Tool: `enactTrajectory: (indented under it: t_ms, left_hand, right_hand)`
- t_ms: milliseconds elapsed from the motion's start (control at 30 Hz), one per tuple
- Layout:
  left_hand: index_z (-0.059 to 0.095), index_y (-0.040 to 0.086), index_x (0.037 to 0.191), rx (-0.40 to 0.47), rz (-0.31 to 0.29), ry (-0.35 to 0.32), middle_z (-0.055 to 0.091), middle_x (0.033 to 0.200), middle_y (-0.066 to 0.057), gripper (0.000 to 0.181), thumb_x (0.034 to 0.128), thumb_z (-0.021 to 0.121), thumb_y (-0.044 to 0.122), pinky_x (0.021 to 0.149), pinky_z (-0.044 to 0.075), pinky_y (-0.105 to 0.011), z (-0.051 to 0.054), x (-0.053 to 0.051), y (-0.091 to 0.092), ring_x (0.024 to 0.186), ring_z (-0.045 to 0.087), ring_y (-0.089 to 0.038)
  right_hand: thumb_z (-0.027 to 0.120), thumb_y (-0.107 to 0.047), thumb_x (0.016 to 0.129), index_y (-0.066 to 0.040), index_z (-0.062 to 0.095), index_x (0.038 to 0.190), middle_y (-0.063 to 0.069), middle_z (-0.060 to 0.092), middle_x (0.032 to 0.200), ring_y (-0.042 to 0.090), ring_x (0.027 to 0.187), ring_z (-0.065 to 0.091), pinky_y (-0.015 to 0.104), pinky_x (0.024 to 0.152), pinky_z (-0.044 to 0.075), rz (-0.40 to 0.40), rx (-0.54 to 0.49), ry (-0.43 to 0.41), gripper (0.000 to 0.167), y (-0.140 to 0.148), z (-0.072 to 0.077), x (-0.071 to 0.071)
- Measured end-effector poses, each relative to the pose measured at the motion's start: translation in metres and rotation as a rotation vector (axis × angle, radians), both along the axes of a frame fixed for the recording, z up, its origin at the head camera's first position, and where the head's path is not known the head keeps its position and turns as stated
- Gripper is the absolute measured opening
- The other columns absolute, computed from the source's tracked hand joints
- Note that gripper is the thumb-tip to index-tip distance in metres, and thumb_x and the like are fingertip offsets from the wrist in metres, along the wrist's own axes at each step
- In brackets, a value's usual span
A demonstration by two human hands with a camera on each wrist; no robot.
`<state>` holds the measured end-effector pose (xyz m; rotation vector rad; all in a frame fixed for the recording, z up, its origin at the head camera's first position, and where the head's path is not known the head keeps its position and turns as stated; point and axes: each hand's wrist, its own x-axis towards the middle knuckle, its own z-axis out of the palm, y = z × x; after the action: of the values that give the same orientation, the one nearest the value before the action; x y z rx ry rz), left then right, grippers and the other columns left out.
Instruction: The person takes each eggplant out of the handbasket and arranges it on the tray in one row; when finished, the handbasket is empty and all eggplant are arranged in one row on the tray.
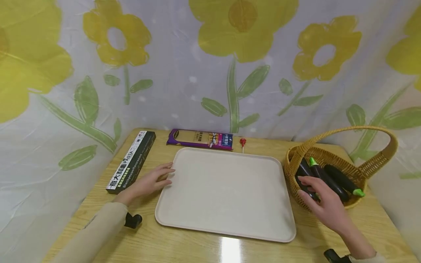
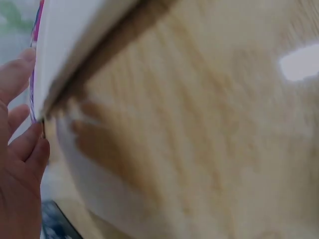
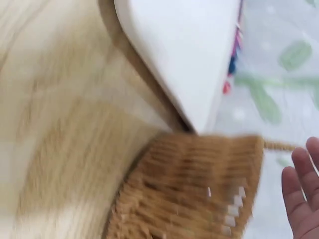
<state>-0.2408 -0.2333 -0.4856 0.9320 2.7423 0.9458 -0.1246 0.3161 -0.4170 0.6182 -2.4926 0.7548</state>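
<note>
My left hand (image 1: pixel 149 182) is at the left edge of the white tray (image 1: pixel 227 193), fingers relaxed and holding nothing; in the left wrist view its fingers (image 2: pixel 30 144) are beside the tray's rim. My right hand (image 1: pixel 325 204) hovers with parted fingers over the near left side of the wicker basket (image 1: pixel 378 166), holding nothing. Inside the basket lie several dark eggplants (image 1: pixel 329 182) with green stems. In the right wrist view the right hand (image 3: pixel 304 194) appears beside the basket wall (image 3: pixel 199 174).
A black and white pasta box (image 1: pixel 131 160) lies left of the tray. Behind the tray are a purple pasta packet (image 1: pixel 200 139) and a red lollipop (image 1: pixel 242 141). A flowered curtain (image 1: pixel 177 73) hangs behind the wooden table (image 1: pixel 184 244).
</note>
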Motion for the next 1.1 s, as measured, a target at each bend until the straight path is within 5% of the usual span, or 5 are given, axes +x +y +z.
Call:
enactTrajectory:
  t_ms: [433,567,800,867,1100]
  left_hand:
    - [0.062,0.010,0.129,0.094,0.101,-0.148,0.042,0.149,-0.017,0.042,0.0928,0.069,0.029,0.114,0.023,-0.059,-0.010,-0.003,-0.022,0.141,0.030,-0.042]
    - [0.064,0.009,0.127,0.100,0.096,-0.168,0.044,0.148,-0.019,0.041,0.0914,0.070,0.029,0.115,0.020,-0.059,-0.008,-0.004,-0.022,0.142,0.025,-0.043]
    - [0.064,0.009,0.125,0.091,0.092,-0.172,0.044,0.147,-0.021,0.040,0.0912,0.071,0.028,0.115,0.019,-0.060,-0.007,-0.006,-0.020,0.142,0.026,-0.044]
    - [0.064,0.009,0.125,0.095,0.086,-0.172,0.044,0.147,-0.021,0.039,0.0914,0.071,0.028,0.114,0.019,-0.061,-0.007,-0.007,-0.020,0.142,0.025,-0.045]
    - [0.064,0.008,0.125,0.099,0.075,-0.179,0.044,0.146,-0.022,0.039,0.0911,0.071,0.026,0.115,0.017,-0.060,-0.008,-0.008,-0.019,0.142,0.025,-0.045]
  right_hand:
    - [0.059,-0.013,0.099,0.005,0.055,0.131,-0.013,0.053,0.117,-0.016,0.100,0.047,-0.002,0.080,0.037,-0.208,-0.207,-0.163,0.037,0.046,0.023,-0.013]
    - [0.058,-0.026,0.100,0.003,0.052,0.135,0.003,0.057,0.121,-0.018,0.095,0.044,0.004,0.072,0.039,-0.286,-0.176,-0.292,0.046,0.062,0.031,-0.025]
    - [0.053,-0.034,0.102,0.004,0.042,0.143,0.031,0.046,0.138,0.046,0.115,0.052,0.053,0.083,0.049,-0.218,-0.030,-0.510,0.057,0.080,0.038,-0.047]
    - [0.053,-0.034,0.102,0.006,0.040,0.144,0.033,0.046,0.138,0.049,0.117,0.051,0.057,0.086,0.049,-0.190,-0.006,-0.550,0.059,0.082,0.037,-0.053]
    - [0.057,-0.033,0.100,0.004,0.038,0.145,0.031,0.044,0.142,0.048,0.120,0.051,0.018,0.078,0.050,-0.116,0.000,-0.615,0.061,0.083,0.036,-0.070]
